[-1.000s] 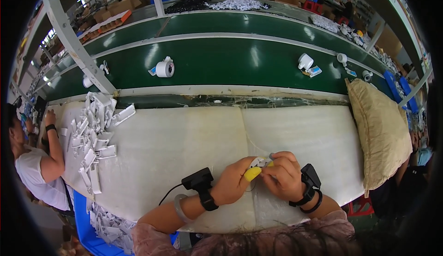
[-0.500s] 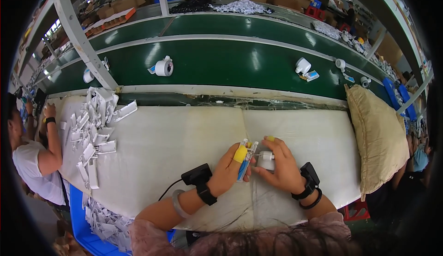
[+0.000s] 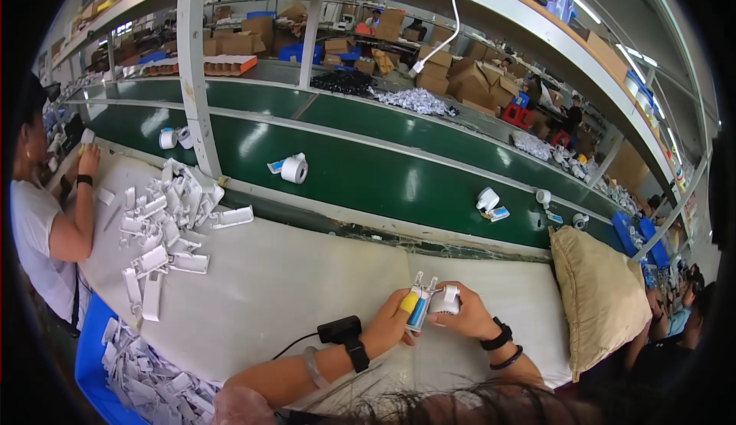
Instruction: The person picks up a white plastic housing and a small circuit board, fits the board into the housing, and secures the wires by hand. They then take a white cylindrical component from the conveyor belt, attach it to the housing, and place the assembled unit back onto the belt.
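Note:
My left hand [image 3: 389,321] is closed on a white plastic housing with a blue insert [image 3: 418,308], and its two prongs point away from me. Yellow wrapping covers part of my left thumb. In my right hand [image 3: 471,319] is a small round white device [image 3: 445,301], gripped at its side just right of the housing. The two pieces are close together above the pale tabletop [image 3: 307,279]. Whether a wire links them cannot be made out now.
Loose white plastic housings [image 3: 170,218] are piled on the left. A blue bin [image 3: 92,348] holds more below. Beyond the table runs a green conveyor [image 3: 368,187] carrying white devices [image 3: 294,169]. A tan sack [image 3: 602,302] stands at right. A co-worker [image 3: 50,218] is at left.
The view has tilted and swung. My right hand has closed round the white device, which has turned and come up next to the housing. My left hand keeps its hold.

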The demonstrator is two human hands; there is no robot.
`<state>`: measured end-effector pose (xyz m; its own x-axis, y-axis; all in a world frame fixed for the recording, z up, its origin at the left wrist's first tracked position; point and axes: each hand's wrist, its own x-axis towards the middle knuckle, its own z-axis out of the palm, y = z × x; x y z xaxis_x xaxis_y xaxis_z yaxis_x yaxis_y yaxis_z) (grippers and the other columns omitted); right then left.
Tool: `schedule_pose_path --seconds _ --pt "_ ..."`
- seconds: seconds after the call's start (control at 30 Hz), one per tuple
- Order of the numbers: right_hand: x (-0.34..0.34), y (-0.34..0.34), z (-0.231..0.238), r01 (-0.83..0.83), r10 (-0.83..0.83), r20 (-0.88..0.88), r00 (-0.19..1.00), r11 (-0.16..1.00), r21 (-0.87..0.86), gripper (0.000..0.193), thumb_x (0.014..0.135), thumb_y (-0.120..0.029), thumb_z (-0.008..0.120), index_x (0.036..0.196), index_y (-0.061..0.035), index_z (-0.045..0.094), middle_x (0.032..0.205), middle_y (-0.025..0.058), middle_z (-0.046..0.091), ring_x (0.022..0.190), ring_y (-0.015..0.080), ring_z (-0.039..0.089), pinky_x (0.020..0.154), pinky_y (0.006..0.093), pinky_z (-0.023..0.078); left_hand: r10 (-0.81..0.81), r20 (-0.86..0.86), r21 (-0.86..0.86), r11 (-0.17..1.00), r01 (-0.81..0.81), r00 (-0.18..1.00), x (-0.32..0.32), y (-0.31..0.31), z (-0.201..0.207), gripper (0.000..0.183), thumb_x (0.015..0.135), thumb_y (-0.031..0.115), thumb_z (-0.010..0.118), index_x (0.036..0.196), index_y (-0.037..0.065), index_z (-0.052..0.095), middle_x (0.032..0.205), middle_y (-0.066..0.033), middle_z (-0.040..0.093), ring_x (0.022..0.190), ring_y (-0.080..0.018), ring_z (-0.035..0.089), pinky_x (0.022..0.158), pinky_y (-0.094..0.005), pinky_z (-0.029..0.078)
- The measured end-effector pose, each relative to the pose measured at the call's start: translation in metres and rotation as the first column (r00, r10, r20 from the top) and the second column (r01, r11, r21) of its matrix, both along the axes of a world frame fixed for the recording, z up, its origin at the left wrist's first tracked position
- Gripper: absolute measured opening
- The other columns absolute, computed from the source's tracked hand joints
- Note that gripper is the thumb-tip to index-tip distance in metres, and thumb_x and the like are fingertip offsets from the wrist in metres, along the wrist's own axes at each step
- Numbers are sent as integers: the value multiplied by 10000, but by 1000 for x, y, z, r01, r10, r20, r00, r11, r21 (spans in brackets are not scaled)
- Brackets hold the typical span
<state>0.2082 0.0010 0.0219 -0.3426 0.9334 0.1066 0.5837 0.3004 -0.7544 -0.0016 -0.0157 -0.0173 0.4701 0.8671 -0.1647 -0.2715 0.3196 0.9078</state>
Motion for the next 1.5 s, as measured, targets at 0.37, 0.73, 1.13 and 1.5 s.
schedule_pose_path --seconds 0.37,0.73,1.13,1.5 --pt "-6 170 6 223 -351 -258 900 881 -418 627 784 -308 776 1271 -37 490 1103 76 621 970 178 631 768 370 565 -135 -82 111 983 143 987 9 10 -9 353 995 157 435 1318 47 342 1013 -110 560 691 -141 588 569 -273 525" --pt "57 227 -24 291 -554 511 657 812 506 357 746 -209 679 1045 -33 596 1077 150 613 983 335 612 795 455 518 -220 -101 137 963 232 970 5 11 -7 310 979 99 461 1273 17 406 979 -105 573 698 -135 593 587 -255 517" --pt "141 266 -56 -8 -614 709 348 754 657 182 864 -201 505 962 -132 642 1003 58 636 1038 243 563 857 398 450 -298 -230 -18 953 302 927 7 17 -22 328 981 109 483 1291 26 414 1029 -111 576 749 -117 568 672 -262 515" --pt "105 254 -24 -26 -451 779 436 859 512 138 840 -163 539 887 -108 657 843 101 695 764 272 690 623 419 528 -283 -133 31 957 290 950 2 11 -17 312 976 90 481 1273 18 421 1039 -112 572 745 -129 583 666 -269 529"
